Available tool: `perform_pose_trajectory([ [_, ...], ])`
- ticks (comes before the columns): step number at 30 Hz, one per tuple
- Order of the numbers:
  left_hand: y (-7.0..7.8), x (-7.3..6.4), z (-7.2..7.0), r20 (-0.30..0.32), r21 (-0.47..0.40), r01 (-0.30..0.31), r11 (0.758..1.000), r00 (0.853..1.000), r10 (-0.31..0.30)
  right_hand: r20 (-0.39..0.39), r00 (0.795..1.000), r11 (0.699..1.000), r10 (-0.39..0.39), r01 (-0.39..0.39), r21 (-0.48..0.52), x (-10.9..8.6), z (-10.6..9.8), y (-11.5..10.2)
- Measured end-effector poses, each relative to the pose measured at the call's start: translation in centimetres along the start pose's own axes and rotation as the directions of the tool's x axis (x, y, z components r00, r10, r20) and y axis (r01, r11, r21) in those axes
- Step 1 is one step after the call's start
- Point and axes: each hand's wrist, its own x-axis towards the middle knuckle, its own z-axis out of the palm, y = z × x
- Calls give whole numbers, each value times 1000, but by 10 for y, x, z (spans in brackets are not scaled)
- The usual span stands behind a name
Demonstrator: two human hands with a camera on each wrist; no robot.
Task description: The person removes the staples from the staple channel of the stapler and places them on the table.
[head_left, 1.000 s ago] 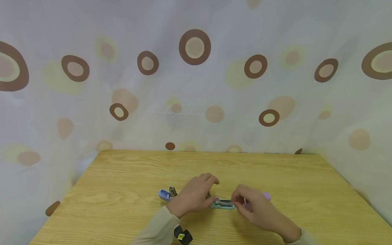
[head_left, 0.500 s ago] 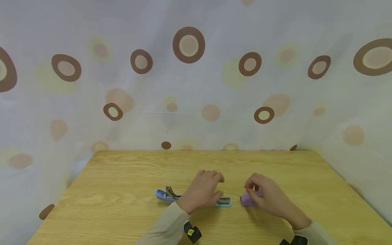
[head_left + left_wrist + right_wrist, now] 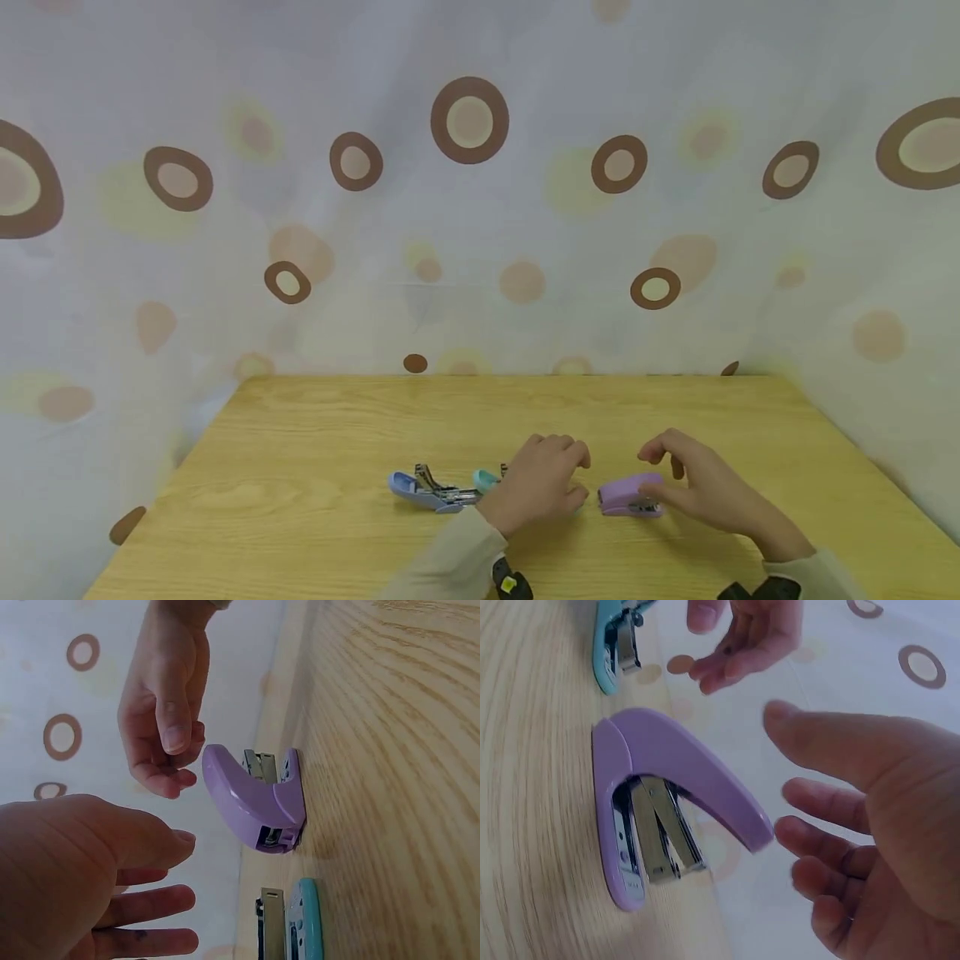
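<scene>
A purple stapler [image 3: 621, 495] stands on the table between my two hands, its top arm raised off the base in the right wrist view. My right hand [image 3: 708, 487] hovers at its right end, fingers loosely bent and holding nothing; the thumb overlaps the stapler in the head view. To the left is my left hand [image 3: 536, 483], also holding nothing, thumb and fingers apart. It hides most of a teal stapler [image 3: 485, 480], whose base and metal magazine [image 3: 274, 922] show in the left wrist view. Further left lies a light blue stapler [image 3: 412, 487], spread wide with its metal parts exposed.
The staplers sit in a row across the wood-grain table [image 3: 315, 433]. A pale curtain [image 3: 480, 217] with brown circles hangs behind the table's far edge and along its sides.
My right hand has moved right, from the teal stapler's right end to beside the purple one. My left hand has shifted right too, uncovering more of the blue stapler.
</scene>
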Motion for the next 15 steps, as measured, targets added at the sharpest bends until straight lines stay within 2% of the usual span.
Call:
perform_pose_trajectory([
  [3, 6, 3, 4, 23, -13, -3, 1000, 1000, 3, 45, 999, 1000, 0, -1, 31, -5, -2, 7],
  [6, 11, 6, 6, 42, -41, -1, 999, 999, 3, 105, 994, 998, 27, -33, 59, -8, -4, 15],
  [11, 20, 13, 7, 75, -101, -3, 995, 997, 10, 228, 970, 986, 84, -114, 120, -12, -6, 24],
  [15, 27, 21, 10, 78, -110, -27, 994, 996, 35, 262, 961, 979, 86, -131, 157, -12, -3, 28],
])
